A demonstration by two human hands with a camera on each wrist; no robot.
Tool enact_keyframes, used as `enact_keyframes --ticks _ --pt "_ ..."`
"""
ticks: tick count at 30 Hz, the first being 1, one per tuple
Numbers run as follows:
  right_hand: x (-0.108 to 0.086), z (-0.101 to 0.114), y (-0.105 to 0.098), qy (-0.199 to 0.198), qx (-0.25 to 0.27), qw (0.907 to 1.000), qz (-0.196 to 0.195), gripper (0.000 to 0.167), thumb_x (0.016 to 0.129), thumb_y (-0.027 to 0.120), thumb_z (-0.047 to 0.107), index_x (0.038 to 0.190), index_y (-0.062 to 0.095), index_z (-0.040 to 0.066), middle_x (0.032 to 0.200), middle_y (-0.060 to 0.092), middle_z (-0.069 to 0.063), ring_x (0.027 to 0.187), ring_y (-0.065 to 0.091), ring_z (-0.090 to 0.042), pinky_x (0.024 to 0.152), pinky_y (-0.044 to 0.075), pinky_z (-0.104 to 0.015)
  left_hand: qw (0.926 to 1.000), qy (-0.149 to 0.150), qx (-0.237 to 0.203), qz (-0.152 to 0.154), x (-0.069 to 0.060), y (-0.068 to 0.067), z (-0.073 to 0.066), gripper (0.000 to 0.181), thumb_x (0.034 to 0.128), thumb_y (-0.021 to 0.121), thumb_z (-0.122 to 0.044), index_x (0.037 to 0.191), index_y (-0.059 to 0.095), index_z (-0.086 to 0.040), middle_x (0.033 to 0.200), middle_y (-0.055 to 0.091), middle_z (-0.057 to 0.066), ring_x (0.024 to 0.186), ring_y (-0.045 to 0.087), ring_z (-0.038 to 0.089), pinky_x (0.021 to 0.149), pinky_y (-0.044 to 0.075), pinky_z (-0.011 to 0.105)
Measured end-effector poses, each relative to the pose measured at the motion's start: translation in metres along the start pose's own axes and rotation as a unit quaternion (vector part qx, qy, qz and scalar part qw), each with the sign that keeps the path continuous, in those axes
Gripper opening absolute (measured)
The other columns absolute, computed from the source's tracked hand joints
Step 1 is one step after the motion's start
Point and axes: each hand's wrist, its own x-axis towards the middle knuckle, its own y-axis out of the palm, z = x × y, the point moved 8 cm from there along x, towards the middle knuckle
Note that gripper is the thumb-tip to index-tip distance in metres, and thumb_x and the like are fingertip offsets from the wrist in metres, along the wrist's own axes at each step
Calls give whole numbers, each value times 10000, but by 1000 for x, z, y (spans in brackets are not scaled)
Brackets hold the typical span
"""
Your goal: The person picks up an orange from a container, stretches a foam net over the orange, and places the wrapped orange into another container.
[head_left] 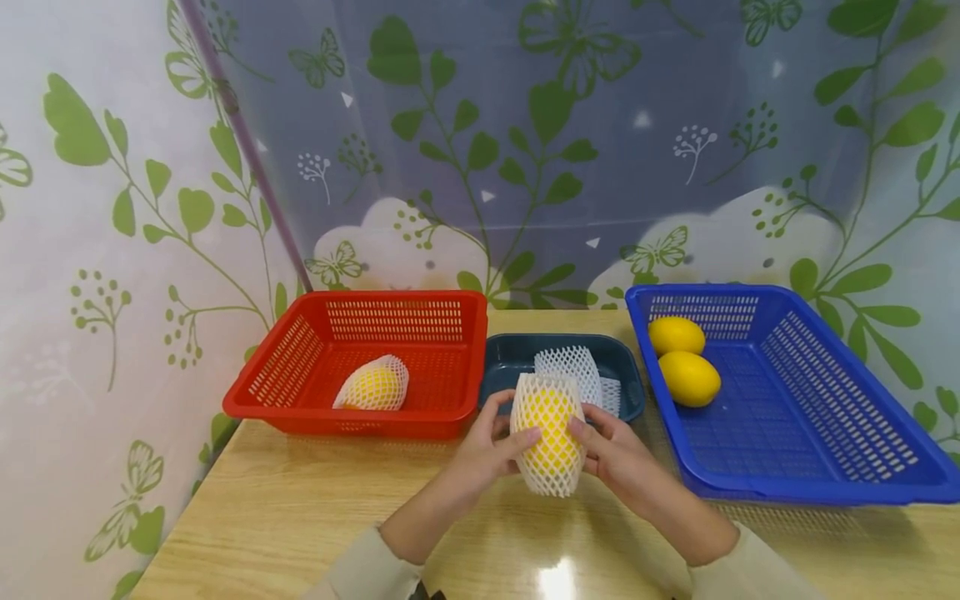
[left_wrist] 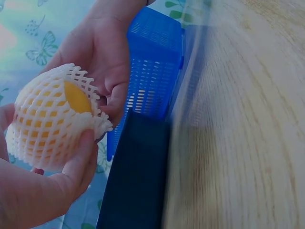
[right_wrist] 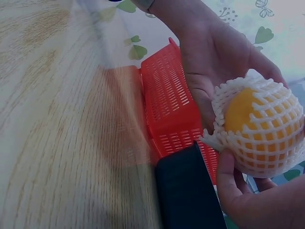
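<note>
Between both hands is an oval yellow fruit point(head_left: 550, 429) in a white foam net point(head_left: 551, 482), held above the table just in front of the dark teal tray. My left hand point(head_left: 486, 450) grips its left side, thumb on the front. On the other side my right hand point(head_left: 621, 454) grips it likewise. Both wrist views show bare yellow skin at the net's open end. Loose foam nets point(head_left: 567, 364) lie in the teal tray point(head_left: 513, 343). A netted yellow fruit point(head_left: 375, 386) lies in the red basket point(head_left: 427, 423), and two bare yellow fruits point(head_left: 688, 379) lie in the blue basket point(head_left: 806, 490).
The wooden table point(head_left: 300, 508) carries the red basket at left, the teal tray in the middle and the larger blue basket at right. A leaf-and-butterfly patterned curtain point(head_left: 480, 150) stands behind them and on both sides.
</note>
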Motion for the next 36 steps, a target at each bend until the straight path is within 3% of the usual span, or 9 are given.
enact_keyframes --ticks 10,15,18,22,28,36 --pt "0 -1 2 40 27 9998 181 663 1032 472 301 1468 183 -106 1156 613 -39 1002 638 -120 915 519 -302 9997 13 233 -11 -2 2 -6 627 939 649 -288 1435 287 -161 1230 525 156 990 614 239 882 542 415" --pt "-1 -5 4 -80 204 9991 369 359 1030 396 254 1244 499 -15 997 677 9 913 654 -110 836 544 -282 9978 -48 663 -26 -1 5 -6 663 914 672 -347 1399 249 -187 1193 500 129 968 601 229 864 541 391" --pt "0 -10 4 -36 232 9988 429 310 1014 317 261 1122 556 96 969 668 46 894 632 -98 801 528 -265 9965 -66 836 34 0 9 -5 686 892 693 -374 1363 226 -197 1159 505 117 945 598 219 862 533 382" --pt "1 -14 3 60 200 9987 461 375 989 255 298 1164 525 106 1007 649 65 926 606 -95 804 504 -261 9962 -32 865 80 0 13 -7 694 877 708 -385 1325 218 -187 1120 524 117 913 615 210 828 537 364" --pt "1 -13 -2 11 223 9992 342 340 981 293 289 1113 551 111 973 665 71 891 619 -95 787 517 -256 9959 9 901 110 -2 15 -9 702 881 706 -383 1337 217 -172 1135 508 124 916 615 211 810 547 367" --pt "-3 -8 0 -140 148 9984 524 300 1013 350 261 1169 530 79 977 682 39 900 651 -108 807 544 -287 9967 -42 802 125 -1 12 -4 673 908 684 -331 1383 234 -170 1181 468 122 962 599 219 816 550 365"
